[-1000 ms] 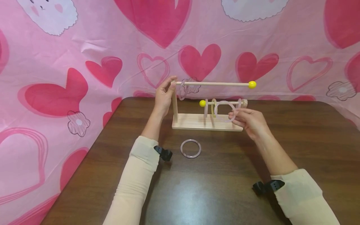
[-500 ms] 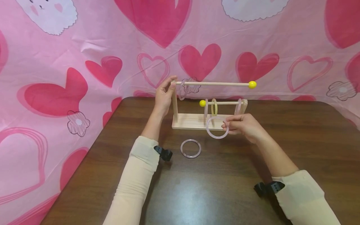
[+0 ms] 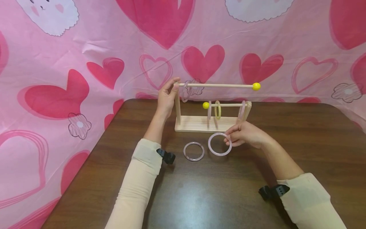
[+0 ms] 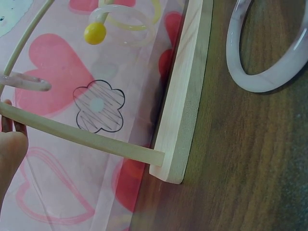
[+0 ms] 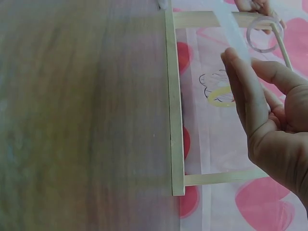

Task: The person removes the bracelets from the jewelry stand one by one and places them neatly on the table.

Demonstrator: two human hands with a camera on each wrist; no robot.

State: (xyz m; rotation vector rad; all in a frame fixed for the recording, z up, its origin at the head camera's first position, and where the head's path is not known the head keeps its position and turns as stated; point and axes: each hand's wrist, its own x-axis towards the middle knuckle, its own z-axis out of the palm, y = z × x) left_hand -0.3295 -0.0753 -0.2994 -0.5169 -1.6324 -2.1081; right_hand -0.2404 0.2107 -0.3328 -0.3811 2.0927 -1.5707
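Note:
At the top of the left post of a wooden bangle stand [image 3: 206, 125], my left hand [image 3: 166, 100] grips the wood with thumb and fingers. My right hand [image 3: 250, 136] pinches a pale pink bangle [image 3: 220, 154] by its right side, held in front of the stand. A marbled lilac bangle [image 3: 193, 160] lies on the table to its left. Another lilac bangle [image 3: 183, 94] hangs at the left end of the upper rod. Along the lower rod hang a pink bangle [image 3: 210, 112], a yellow bangle [image 3: 220, 112] and one more pink bangle [image 3: 243, 109] near the right post.
Yellow balls cap the free ends of the upper rod [image 3: 223, 85] and lower rod [image 3: 228, 104]. The stand rests near the far side of a dark wooden table [image 3: 183, 203]. Behind it hangs a pink cloth [image 3: 128, 38] with hearts.
My right hand has brought the held pink bangle down and toward me, from in front of the lower rod to below the stand's base. The left hand stays on the post.

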